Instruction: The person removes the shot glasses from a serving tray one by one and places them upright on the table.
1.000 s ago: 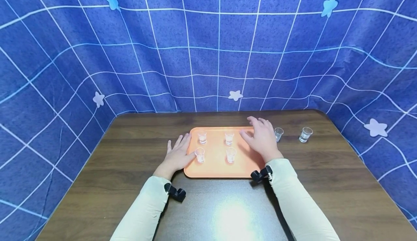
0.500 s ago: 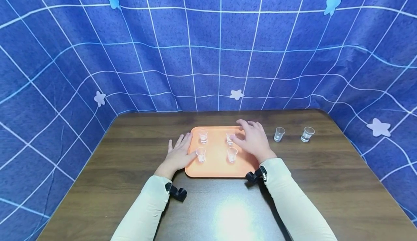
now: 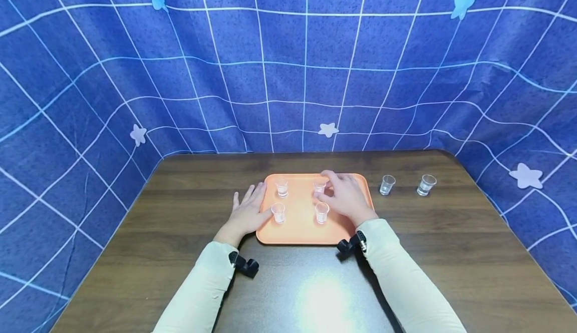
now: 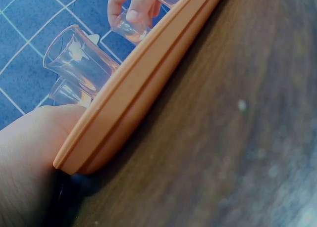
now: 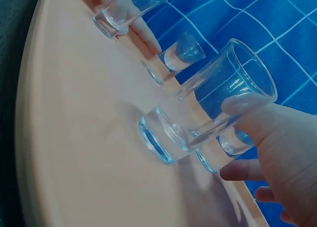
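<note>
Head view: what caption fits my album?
Left hand and right hand at an orange tray with four glasses; two more glasses alongside.

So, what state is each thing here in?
Orange tray: flat on the table.
Far-left shot glass: upright.
Near-left shot glass: upright.
Near-right shot glass: upright, looks empty.
Far-right shot glass: upright.
Shot glass just off tray: upright.
Outermost shot glass: upright.
Left hand: fingers spread at tray's left edge.
Right hand: thumb and fingers around far-right shot glass.
</note>
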Available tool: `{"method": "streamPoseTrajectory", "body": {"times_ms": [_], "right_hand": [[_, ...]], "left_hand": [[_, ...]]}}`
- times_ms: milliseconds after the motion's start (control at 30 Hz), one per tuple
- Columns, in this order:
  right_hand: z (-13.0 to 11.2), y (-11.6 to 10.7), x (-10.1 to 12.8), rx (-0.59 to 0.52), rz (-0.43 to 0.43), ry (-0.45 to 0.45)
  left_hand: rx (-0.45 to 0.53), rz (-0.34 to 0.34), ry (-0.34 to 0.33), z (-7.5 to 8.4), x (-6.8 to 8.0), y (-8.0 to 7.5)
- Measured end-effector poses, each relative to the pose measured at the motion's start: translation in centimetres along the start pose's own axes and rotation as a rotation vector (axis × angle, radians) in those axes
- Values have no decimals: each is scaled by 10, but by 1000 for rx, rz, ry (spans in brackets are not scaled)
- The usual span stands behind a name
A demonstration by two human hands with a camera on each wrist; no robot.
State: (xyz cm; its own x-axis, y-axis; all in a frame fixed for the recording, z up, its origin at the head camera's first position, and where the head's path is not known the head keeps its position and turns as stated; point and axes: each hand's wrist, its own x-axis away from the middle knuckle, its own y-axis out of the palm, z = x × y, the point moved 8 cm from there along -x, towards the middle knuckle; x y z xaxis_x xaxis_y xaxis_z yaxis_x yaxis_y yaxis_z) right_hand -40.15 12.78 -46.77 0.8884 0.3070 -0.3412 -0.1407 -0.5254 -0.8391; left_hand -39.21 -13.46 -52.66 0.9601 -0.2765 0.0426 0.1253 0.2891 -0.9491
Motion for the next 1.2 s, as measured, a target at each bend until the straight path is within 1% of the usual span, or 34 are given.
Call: {"method": "streamPoseTrajectory", "body": {"times_ms": [200, 400, 900, 1200], "right_hand": [[-1, 3, -1, -8, 1, -13], [-3, 3, -1, 22, 18, -50], [-1, 5, 0, 60, 26, -63], [-3, 0, 2, 30, 23, -67]], "left_hand": [[5, -5, 2, 1, 1, 0], [6, -3, 0, 1, 0, 0], [9, 4, -2, -1, 0, 2], [6, -6, -5, -4, -2, 4]]}}
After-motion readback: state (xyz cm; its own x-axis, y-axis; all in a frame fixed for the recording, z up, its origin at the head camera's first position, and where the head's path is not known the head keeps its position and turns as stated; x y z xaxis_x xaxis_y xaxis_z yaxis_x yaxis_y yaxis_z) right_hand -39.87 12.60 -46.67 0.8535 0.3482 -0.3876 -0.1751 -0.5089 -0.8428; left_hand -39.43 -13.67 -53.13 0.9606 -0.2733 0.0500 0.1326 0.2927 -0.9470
